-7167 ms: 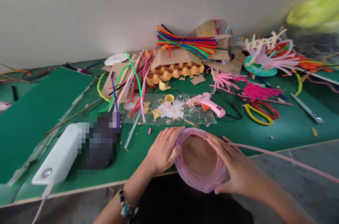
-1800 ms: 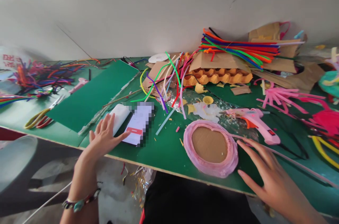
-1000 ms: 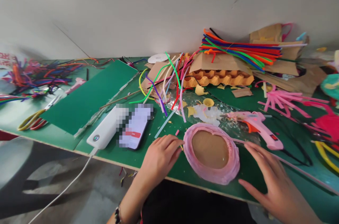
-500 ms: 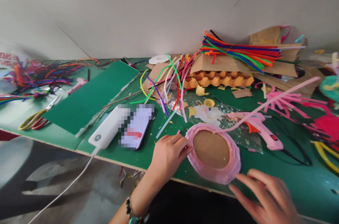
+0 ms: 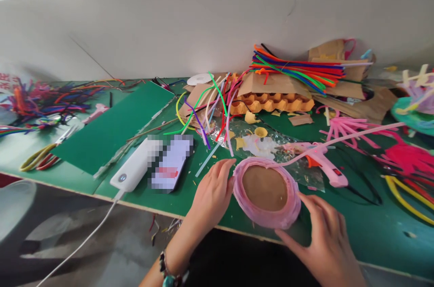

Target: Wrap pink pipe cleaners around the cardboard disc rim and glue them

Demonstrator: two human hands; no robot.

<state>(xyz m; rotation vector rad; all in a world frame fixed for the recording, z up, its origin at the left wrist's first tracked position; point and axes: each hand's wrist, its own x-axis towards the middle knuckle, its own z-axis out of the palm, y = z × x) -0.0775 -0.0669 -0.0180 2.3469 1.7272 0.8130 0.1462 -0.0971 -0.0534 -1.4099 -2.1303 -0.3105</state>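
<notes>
- The left hand (image 5: 212, 192) has its fingers close together at the left rim of the pink coil (image 5: 271, 220); I can't tell whether they pinch.
- I see the right hand (image 5: 322, 228) with thumb spread from fingers, tips at the right rim.
- The coil sits near the table's (image 5: 373, 232) front edge, thickly wound around a brown base (image 5: 264, 187).
- Behind, the egg tray (image 5: 271, 105) bears cardboard (image 5: 274, 86) and bundled stems (image 5: 298, 70); its cells' contents I can't make out.
</notes>
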